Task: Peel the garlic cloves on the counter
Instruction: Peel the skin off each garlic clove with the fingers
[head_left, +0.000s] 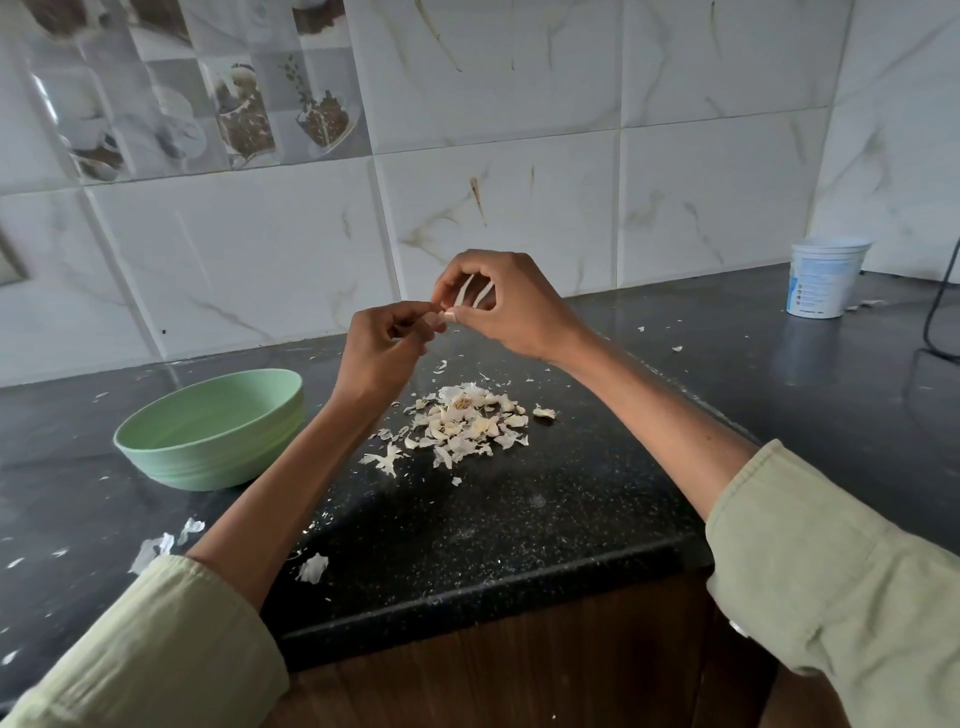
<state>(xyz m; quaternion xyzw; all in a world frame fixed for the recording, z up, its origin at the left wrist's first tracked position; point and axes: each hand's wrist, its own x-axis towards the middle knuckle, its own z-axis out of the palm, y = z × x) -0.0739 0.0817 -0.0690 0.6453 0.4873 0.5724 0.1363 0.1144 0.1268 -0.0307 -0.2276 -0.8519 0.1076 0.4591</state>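
Two hands meet above the counter (519, 519) in the head view, fingertips almost touching. Left hand (382, 345) has fingers curled in, thumb and forefinger pinching something small at the tips; whether that is the clove or a bit of skin can't be told. Right hand (511, 306) is curled too, thumb and forefinger pinching at the same spot, w/ a pale strip of garlic skin (464, 292) showing inside the curl of its fingers. Held piece sits right between both sets of fingertips, mostly hidden by them.

Below the hands, on the counter, lies a heap of garlic peels and cloves (465, 423), off-white to cream, papery flakes mixed w/ a few plumper pieces; a dry root end shows near the top. Loose flakes scatter around, incl. larger scraps (156, 548) near the left sleeve.

Counter is black speckled stone w/ a wood-look cabinet front under it. Green bowl (213, 428) stands left of the heap, well apart from it. White plastic tub (826, 278) sits far right near the wall; a dark cable (935, 312) hangs beside it. Wall is white marbled tile, w/ a printed tile panel upper left.
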